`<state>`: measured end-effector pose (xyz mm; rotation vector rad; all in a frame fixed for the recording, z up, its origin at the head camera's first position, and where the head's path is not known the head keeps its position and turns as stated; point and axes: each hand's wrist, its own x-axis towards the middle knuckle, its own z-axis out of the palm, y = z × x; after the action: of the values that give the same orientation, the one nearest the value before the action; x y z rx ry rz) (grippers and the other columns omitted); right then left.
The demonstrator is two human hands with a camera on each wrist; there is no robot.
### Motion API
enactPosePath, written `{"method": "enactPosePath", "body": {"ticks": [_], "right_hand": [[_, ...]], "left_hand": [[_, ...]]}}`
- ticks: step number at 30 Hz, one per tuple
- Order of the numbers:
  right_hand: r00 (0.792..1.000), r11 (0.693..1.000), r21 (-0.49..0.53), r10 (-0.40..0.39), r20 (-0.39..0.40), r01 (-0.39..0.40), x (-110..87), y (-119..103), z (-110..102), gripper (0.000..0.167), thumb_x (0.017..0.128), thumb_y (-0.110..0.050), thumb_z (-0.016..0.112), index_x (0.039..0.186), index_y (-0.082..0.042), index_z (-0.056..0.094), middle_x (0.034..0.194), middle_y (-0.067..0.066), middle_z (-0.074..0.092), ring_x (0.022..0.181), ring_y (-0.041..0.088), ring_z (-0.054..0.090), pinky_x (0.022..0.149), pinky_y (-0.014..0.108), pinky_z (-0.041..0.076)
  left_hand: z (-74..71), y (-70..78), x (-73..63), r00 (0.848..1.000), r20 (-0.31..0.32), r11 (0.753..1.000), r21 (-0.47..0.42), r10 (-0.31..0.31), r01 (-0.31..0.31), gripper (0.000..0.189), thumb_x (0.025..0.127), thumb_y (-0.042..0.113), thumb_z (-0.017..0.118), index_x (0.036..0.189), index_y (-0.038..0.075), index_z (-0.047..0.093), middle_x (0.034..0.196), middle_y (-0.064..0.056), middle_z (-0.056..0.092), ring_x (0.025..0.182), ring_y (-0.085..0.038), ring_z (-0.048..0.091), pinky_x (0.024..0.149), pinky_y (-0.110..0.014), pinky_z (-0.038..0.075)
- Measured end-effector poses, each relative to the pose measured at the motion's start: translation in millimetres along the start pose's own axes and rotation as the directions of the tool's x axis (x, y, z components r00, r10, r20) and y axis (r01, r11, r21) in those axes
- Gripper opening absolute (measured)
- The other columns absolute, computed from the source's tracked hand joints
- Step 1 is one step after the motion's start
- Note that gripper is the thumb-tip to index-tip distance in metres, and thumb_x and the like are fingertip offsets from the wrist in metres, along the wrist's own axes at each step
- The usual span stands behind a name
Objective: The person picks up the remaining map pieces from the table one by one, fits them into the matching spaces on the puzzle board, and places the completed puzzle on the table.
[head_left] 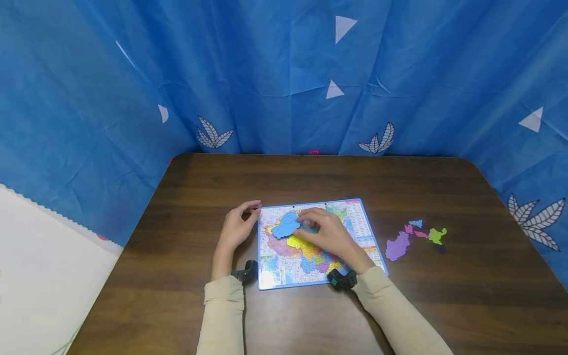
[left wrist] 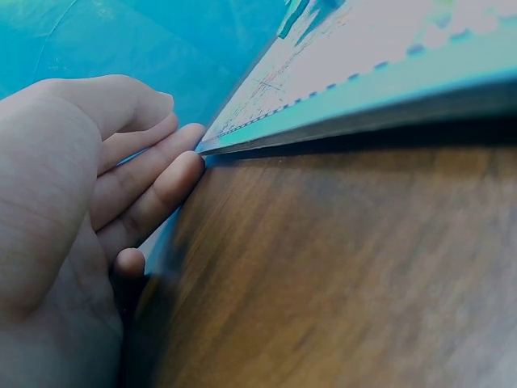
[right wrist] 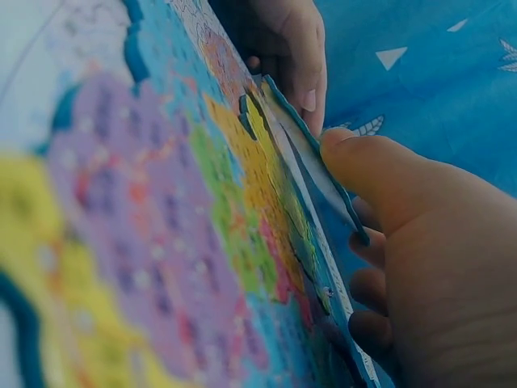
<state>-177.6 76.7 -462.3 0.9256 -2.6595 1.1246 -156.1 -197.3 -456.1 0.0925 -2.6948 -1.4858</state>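
Observation:
A map puzzle board with a blue border lies on the table, many coloured pieces set in it. Over its upper left part my right hand pinches a large blue puzzle piece between thumb and fingers. Seen in the right wrist view, that piece is tilted, with at least part of it raised off the board. My left hand is at the board's upper left corner. In the left wrist view its fingertips meet the board's edge, fingers extended and loosely bent.
Right of the board lie loose pieces: a purple one, a green one, a small blue one, pink ones and a dark one. A blue curtain hangs behind the wooden table.

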Motion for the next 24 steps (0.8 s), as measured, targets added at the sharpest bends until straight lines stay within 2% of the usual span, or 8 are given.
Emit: {"method": "enactPosePath", "body": {"ticks": [7, 11, 17, 24], "right_hand": [[1.000, 0.999, -0.022, 0.027, 0.008, -0.026, 1.4, -3.4, -0.7, 0.037, 0.083, -0.042, 0.086, 0.110, -0.018, 0.079, 0.120, -0.002, 0.073, 0.084, 0.007, 0.060, 0.074, 0.026, 0.055], [0.998, 0.997, -0.051, 0.060, 0.021, -0.059, 2.3, -4.8, 1.2, 0.037, 0.084, -0.043, 0.086, 0.109, -0.017, 0.080, 0.121, -0.002, 0.073, 0.088, 0.009, 0.062, 0.081, 0.030, 0.057], [0.997, 0.992, -0.107, 0.072, 0.025, -0.069, 3.4, -8.2, 4.8, 0.035, 0.085, -0.045, 0.084, 0.109, -0.019, 0.079, 0.120, -0.003, 0.074, 0.090, 0.011, 0.064, 0.083, 0.033, 0.057], [0.994, 0.985, -0.150, 0.096, 0.057, -0.086, 3.5, -12.9, 5.4, 0.035, 0.087, -0.045, 0.082, 0.111, -0.021, 0.080, 0.126, 0.000, 0.071, 0.113, 0.022, 0.067, 0.098, 0.044, 0.056]], "left_hand": [[0.1, -1.7, 0.3, 1.000, -0.006, 1.000, -0.010, -0.001, 0.001, 0.033, 0.104, 0.027, 0.062, 0.134, 0.016, 0.067, 0.131, -0.006, 0.069, 0.121, -0.026, 0.060, 0.112, -0.051, 0.042], [-0.3, -1.8, 0.3, 1.000, -0.008, 1.000, -0.006, 0.007, -0.007, 0.033, 0.104, 0.027, 0.062, 0.134, 0.015, 0.068, 0.131, -0.007, 0.070, 0.121, -0.026, 0.060, 0.113, -0.051, 0.042], [-0.3, -1.4, 0.5, 1.000, -0.004, 1.000, -0.009, 0.027, -0.027, 0.033, 0.104, 0.024, 0.061, 0.134, 0.013, 0.067, 0.130, -0.007, 0.070, 0.118, -0.026, 0.062, 0.109, -0.049, 0.045], [0.3, -1.8, 1.5, 0.999, -0.003, 0.999, -0.016, 0.043, -0.043, 0.032, 0.104, 0.023, 0.062, 0.133, 0.012, 0.068, 0.128, -0.006, 0.071, 0.116, -0.025, 0.063, 0.106, -0.048, 0.047]]}}
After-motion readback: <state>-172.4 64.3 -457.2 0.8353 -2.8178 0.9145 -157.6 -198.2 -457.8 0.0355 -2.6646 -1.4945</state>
